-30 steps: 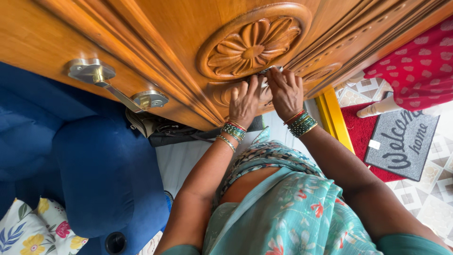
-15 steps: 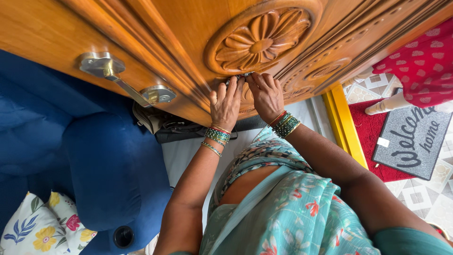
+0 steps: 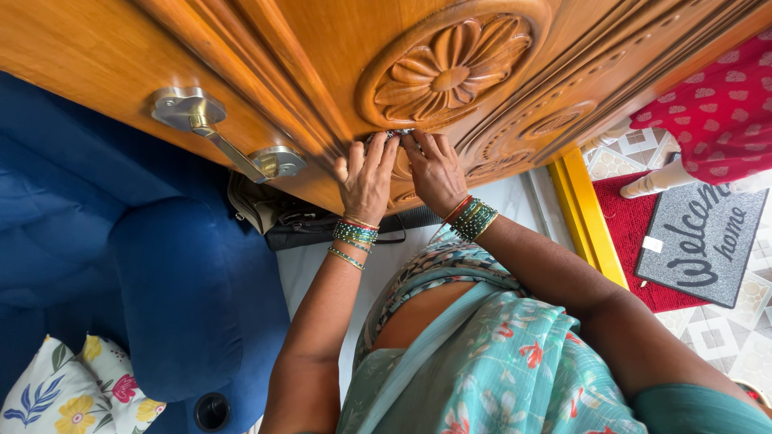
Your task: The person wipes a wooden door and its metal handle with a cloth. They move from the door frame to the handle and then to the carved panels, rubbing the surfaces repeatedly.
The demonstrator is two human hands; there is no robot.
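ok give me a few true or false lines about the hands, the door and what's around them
1. Both hands, left hand and right hand, touch the carved wooden door below the flower carving. True.
2. The right hand grips the metal door handle. False: the handle is untouched, off to the left.
3. Green bangles circle the right wrist. True.
4. The sofa is red. False: it is blue.

Tiled floor [image 3: 724,341]: grey doormat [image 3: 702,241] on red mat [image 3: 623,241], touching.
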